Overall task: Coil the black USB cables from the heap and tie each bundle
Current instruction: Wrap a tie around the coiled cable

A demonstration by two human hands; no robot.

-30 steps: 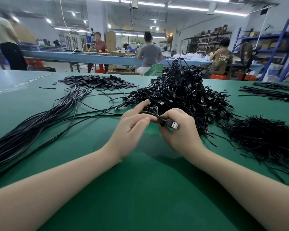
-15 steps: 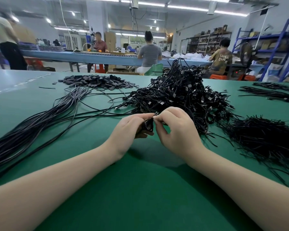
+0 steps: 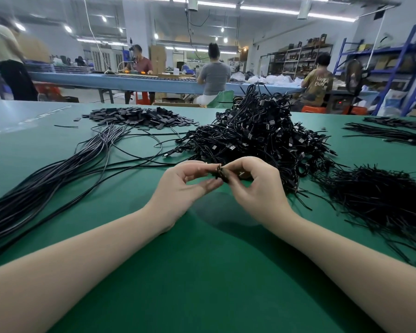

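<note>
A small coiled black cable bundle (image 3: 222, 175) is pinched between my two hands just above the green table (image 3: 202, 272). My left hand (image 3: 180, 188) holds it from the left with thumb and fingertips. My right hand (image 3: 257, 186) grips it from the right, fingers curled over it, so most of the bundle is hidden. Right behind my hands rises a big heap of coiled black USB cables (image 3: 262, 133). A sheaf of long straight black cables (image 3: 51, 179) runs from the left edge toward the middle.
A pile of thin black ties (image 3: 380, 195) lies to the right. Flat black pieces (image 3: 137, 117) are heaped at the back left. More cables (image 3: 389, 133) lie at the far right. Several people work at a blue bench (image 3: 135, 81) behind the table.
The USB plug that stuck out of my right hand a second ago is hidden now. Both hands have closed together on the bundle and my fingertips have shifted around it.
</note>
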